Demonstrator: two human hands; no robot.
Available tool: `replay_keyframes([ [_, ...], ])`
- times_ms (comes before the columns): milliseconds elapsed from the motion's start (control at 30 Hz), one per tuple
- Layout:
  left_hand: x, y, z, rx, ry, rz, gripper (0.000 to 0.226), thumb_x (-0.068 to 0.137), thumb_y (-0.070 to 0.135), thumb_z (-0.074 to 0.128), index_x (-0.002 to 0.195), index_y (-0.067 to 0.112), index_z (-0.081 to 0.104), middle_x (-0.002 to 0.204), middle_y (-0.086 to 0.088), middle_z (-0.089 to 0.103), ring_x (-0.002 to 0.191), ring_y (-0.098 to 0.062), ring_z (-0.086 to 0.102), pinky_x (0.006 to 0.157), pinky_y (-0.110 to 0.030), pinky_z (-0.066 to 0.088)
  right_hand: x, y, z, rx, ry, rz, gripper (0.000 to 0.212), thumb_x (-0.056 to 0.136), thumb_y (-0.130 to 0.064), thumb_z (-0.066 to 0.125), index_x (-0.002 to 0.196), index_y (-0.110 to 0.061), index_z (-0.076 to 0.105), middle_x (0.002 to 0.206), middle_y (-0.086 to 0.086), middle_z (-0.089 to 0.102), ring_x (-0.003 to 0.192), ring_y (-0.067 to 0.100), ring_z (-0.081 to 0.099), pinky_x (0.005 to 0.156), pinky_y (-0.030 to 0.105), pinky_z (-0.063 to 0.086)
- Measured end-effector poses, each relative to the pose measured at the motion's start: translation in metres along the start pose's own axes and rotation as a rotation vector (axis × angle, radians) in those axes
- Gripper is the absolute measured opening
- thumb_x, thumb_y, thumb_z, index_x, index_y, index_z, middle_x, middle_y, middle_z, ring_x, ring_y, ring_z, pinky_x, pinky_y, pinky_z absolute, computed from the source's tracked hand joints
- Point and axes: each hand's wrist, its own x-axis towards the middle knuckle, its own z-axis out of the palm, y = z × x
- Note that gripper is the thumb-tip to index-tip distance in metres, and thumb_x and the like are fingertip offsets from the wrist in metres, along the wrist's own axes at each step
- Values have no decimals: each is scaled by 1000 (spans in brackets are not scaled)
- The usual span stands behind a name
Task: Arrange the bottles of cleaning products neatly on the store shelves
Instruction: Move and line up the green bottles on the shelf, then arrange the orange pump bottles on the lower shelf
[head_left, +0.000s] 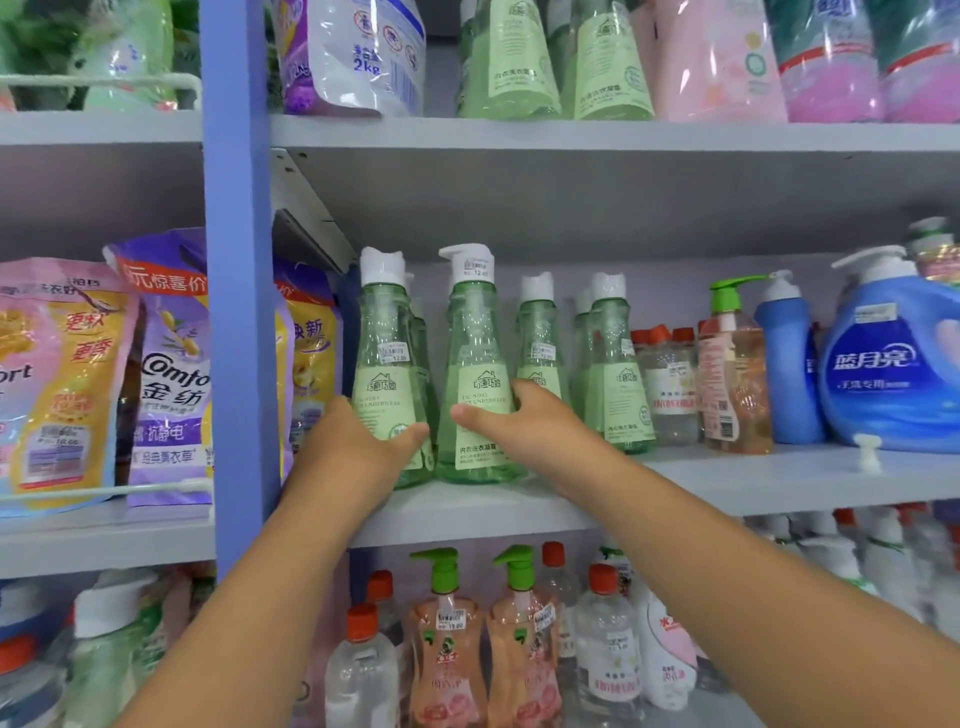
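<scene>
Two clear green pump bottles with white caps stand upright at the front of the middle shelf (498, 512). My left hand (358, 447) grips the lower part of the left green bottle (387, 358), thumb across its label. My right hand (524, 421) grips the right green bottle (475, 364) from its right side, thumb on the label. More green bottles of the same kind (613, 358) stand further back and to the right.
A blue upright post (241, 312) bounds the shelf on the left, with refill pouches (161, 374) beyond it. To the right stand red-capped clear bottles (667, 384), a pink pump bottle (732, 374) and blue detergent jugs (893, 364). Shelves above and below are stocked.
</scene>
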Motion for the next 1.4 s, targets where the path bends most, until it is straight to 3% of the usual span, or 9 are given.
replay_keyframes([
  [133, -14, 8, 12, 49, 237, 206, 80, 85, 51, 73, 145, 14, 35, 143, -13, 48, 129, -33, 48, 95, -45, 45, -7, 0, -19, -130, -38, 32, 87, 80, -73, 66, 150, -26, 41, 144, -7, 56, 125, 18, 57, 97, 35, 48],
  [300, -56, 71, 36, -93, 296, 563, 50, 90, 41, 70, 133, 23, 54, 132, 5, 55, 126, -16, 50, 102, -32, 42, -17, 19, -117, -230, 177, -41, 68, 91, -58, 64, 146, -22, 47, 138, -6, 58, 117, 13, 57, 99, 34, 48],
  [433, -81, 144, 89, -338, -93, 419, 29, 86, 47, 74, 108, 30, 64, 104, 17, 66, 95, -3, 63, 72, -22, 48, -22, 55, -220, -311, 370, -62, 32, 95, -37, 65, 122, -19, 65, 103, -11, 66, 93, 7, 61, 78, 24, 42],
  [733, -66, 265, 259, -225, -213, 142, 106, 55, 66, 81, 142, 19, 43, 127, -4, 67, 112, -24, 67, 95, -36, 55, -14, 136, -333, -357, 280, 7, 21, 93, -27, 61, 88, -7, 57, 79, 9, 63, 77, 27, 54, 65, 35, 42],
  [967, -67, 263, 264, -203, -110, 135, 46, 82, 31, 75, 123, 24, 56, 103, 3, 70, 94, -19, 68, 84, -33, 56, -1, 148, -347, -307, 148, -36, 24, 94, -29, 60, 108, -10, 54, 104, 6, 63, 82, 17, 56, 57, 25, 37],
  [1100, -75, 245, 236, -200, -155, 157, 43, 86, 32, 76, 118, 36, 47, 94, 15, 65, 84, -9, 65, 68, -30, 54, 2, 143, -343, -303, 118, -1, 36, 96, -29, 60, 120, -4, 51, 111, 15, 61, 100, 29, 61, 78, 37, 50],
  [1233, -78, 219, 210, -290, -206, 162, 42, 90, 35, 73, 122, 37, 45, 97, 19, 61, 85, -5, 63, 61, -23, 47, 5, 137, -330, -343, 117, -54, 23, 96, -18, 57, 81, -11, 41, 76, 3, 42, 67, 17, 41, 58, 31, 34],
  [1333, -74, 201, 202, -319, -195, 174, 48, 88, 40, 74, 131, 27, 57, 108, 15, 69, 92, -9, 69, 69, -26, 51, -5, 129, -346, -277, 405, -335, 9, 94, -21, 58, 101, -15, 61, 92, 0, 61, 77, 18, 54, 71, 35, 47],
  [1400, -71, 195, 202, -358, -195, 178, 46, 88, 39, 73, 130, 28, 57, 107, 14, 70, 91, -10, 70, 68, -27, 50, -14, 128, -370, -441, 757, -446, 34, 92, -29, 64, 124, -19, 61, 119, 0, 59, 105, 22, 54, 83, 32, 43],
])
